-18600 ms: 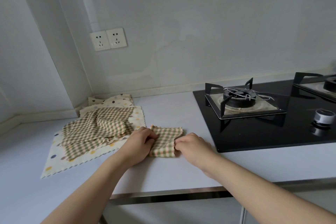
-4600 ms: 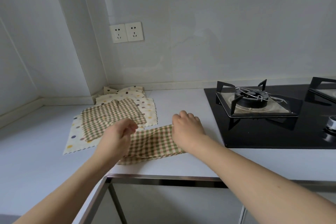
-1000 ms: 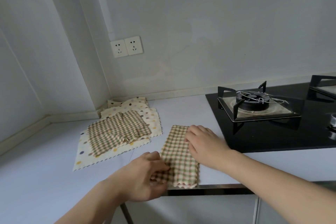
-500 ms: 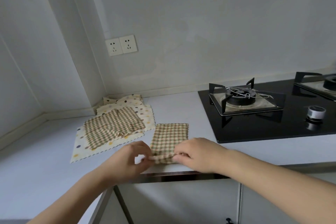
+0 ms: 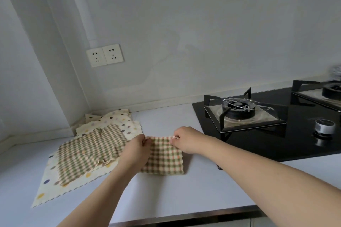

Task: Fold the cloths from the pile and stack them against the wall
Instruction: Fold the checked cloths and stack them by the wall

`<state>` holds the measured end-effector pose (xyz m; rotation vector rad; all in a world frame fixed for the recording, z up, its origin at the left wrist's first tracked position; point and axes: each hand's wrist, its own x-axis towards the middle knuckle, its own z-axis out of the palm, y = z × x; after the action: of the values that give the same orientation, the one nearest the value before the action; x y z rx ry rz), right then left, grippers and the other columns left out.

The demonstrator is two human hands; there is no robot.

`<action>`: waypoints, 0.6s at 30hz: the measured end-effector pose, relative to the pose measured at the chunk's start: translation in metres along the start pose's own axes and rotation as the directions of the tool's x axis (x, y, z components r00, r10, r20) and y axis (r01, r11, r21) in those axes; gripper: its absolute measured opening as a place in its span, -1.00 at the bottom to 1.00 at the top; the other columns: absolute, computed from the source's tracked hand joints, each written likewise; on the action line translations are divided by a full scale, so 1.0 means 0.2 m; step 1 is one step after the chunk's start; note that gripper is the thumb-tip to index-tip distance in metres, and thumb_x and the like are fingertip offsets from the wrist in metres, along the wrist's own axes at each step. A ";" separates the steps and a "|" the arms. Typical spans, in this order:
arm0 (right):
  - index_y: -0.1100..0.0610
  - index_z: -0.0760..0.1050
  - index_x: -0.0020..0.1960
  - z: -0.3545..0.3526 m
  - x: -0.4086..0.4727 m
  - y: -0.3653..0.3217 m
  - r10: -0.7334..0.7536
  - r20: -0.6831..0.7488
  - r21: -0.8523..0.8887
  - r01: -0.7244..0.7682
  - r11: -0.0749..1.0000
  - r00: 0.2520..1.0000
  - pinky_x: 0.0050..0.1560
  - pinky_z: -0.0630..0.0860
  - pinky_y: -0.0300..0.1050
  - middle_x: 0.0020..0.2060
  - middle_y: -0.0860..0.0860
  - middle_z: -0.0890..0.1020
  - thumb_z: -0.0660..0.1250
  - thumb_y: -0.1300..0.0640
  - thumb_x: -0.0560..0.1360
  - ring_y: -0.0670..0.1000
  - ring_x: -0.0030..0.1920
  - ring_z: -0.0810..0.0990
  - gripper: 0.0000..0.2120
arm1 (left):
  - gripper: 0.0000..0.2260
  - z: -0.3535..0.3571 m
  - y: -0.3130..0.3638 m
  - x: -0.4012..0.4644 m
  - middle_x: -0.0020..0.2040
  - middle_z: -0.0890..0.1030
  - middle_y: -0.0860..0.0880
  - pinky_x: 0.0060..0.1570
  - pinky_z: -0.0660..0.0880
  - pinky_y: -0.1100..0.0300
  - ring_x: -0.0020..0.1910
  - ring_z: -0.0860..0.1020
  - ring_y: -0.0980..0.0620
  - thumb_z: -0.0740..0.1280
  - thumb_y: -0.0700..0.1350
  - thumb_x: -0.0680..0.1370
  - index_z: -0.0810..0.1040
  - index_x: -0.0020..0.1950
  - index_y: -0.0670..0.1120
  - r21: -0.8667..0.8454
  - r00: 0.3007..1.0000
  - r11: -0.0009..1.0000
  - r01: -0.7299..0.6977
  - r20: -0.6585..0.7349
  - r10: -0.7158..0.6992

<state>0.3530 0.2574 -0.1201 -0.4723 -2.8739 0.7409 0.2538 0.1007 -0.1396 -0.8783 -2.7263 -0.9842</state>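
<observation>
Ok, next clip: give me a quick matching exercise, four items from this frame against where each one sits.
Things:
1. checked cloth
2. dotted cloth
3. wall sockets
4. silver knob

Places:
a. on the black hob
b. on the wall above the corner
c. pinched at its far edge by both hands
d. spread under another checked cloth in the pile

Pairs: 1-c, 2-d, 3-b, 4-a

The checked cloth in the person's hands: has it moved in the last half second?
Yes. The checked cloth was at the counter's front edge; now it lies folded farther back, nearer the hob.
</observation>
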 end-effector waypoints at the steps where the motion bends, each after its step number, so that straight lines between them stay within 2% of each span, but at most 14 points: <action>1: 0.14 0.28 -0.31 0.01 0.03 0.01 0.013 0.015 -0.010 -0.013 1.000 1.000 -0.37 0.21 -0.10 -0.33 0.06 0.42 0.18 0.05 0.59 0.06 -0.30 0.36 -0.67 | -0.73 0.03 -0.01 0.03 -0.30 0.50 0.01 -0.31 0.33 0.12 -0.31 0.44 0.03 0.17 -0.02 0.64 0.39 -0.23 -0.09 0.038 1.000 0.999 0.004 0.002 -0.004; 3: 0.12 0.25 -0.35 0.04 0.07 0.04 0.039 0.038 -0.029 -0.038 0.999 0.999 -0.40 0.20 -0.12 -0.38 0.03 0.38 0.19 0.04 0.60 0.06 -0.32 0.35 -0.63 | -0.74 0.09 -0.03 0.06 -0.25 0.53 0.01 -0.27 0.38 0.11 -0.25 0.48 0.02 0.14 0.00 0.64 0.39 -0.21 -0.07 0.106 1.000 0.994 0.012 0.015 -0.013; 5: 0.10 0.22 -0.36 0.07 0.12 0.07 0.062 0.038 -0.046 -0.060 0.997 0.997 -0.42 0.18 -0.13 -0.38 0.01 0.35 0.19 0.03 0.59 0.09 -0.26 0.36 -0.62 | -0.75 0.14 -0.04 0.07 -0.22 0.54 0.03 -0.24 0.42 0.11 -0.20 0.51 0.00 0.12 0.04 0.64 0.39 -0.17 -0.04 0.201 1.000 0.980 0.008 0.014 -0.011; 9: 0.07 0.19 -0.35 0.10 0.17 0.11 0.070 0.023 -0.062 -0.068 0.996 0.997 -0.41 0.17 -0.12 -0.37 0.00 0.32 0.19 -0.01 0.58 0.10 -0.18 0.38 -0.62 | -0.79 0.19 -0.06 0.06 -0.15 0.56 0.05 -0.27 0.38 0.12 -0.12 0.54 -0.04 0.08 0.07 0.64 0.37 -0.07 -0.01 0.344 1.000 0.939 -0.016 -0.020 0.024; 10: 0.09 0.23 -0.33 0.11 0.17 0.12 0.061 0.025 -0.070 -0.059 0.996 0.998 -0.38 0.22 -0.12 -0.33 0.01 0.37 0.20 -0.02 0.58 0.11 -0.14 0.41 -0.64 | -0.80 0.20 -0.06 0.05 -0.12 0.57 0.05 -0.26 0.37 0.12 -0.09 0.55 -0.04 0.07 0.07 0.65 0.36 -0.06 0.00 0.355 0.999 0.935 -0.024 -0.020 0.033; 12: 0.12 0.39 -0.14 0.12 0.18 0.13 0.052 0.022 -0.075 -0.050 0.996 0.998 -0.16 0.40 -0.09 -0.06 0.05 0.50 0.21 -0.04 0.58 0.13 0.03 0.49 -0.76 | -0.81 0.20 -0.06 0.06 -0.06 0.58 0.04 -0.24 0.38 0.11 -0.06 0.56 -0.04 0.06 0.06 0.65 0.34 -0.03 0.00 0.363 0.999 0.931 -0.036 -0.013 0.044; 14: 0.11 0.44 0.13 0.12 0.18 0.13 0.055 0.023 -0.067 -0.054 0.996 0.998 0.09 0.42 -0.05 0.19 0.07 0.44 0.22 -0.04 0.58 0.12 0.15 0.49 -0.76 | -0.82 0.20 -0.06 0.06 0.03 0.53 0.01 -0.17 0.41 0.09 -0.02 0.55 -0.06 0.05 0.03 0.66 0.37 0.03 -0.01 0.353 0.999 0.935 -0.031 0.002 0.033; 18: 0.12 0.43 0.23 0.10 0.17 0.10 0.056 0.048 -0.079 -0.052 0.995 0.997 0.17 0.42 -0.06 0.28 0.10 0.39 0.21 -0.04 0.59 0.13 0.19 0.49 -0.69 | -0.78 0.19 -0.05 0.08 0.14 0.39 -0.05 -0.07 0.44 0.07 -0.01 0.53 -0.12 0.04 -0.04 0.65 0.41 0.19 -0.04 0.375 0.996 0.927 -0.026 0.092 -0.009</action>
<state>0.3221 0.2774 -0.1454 -0.5513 -2.9570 0.6597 0.2385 0.1252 -0.1696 -0.8783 -2.8404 -0.3984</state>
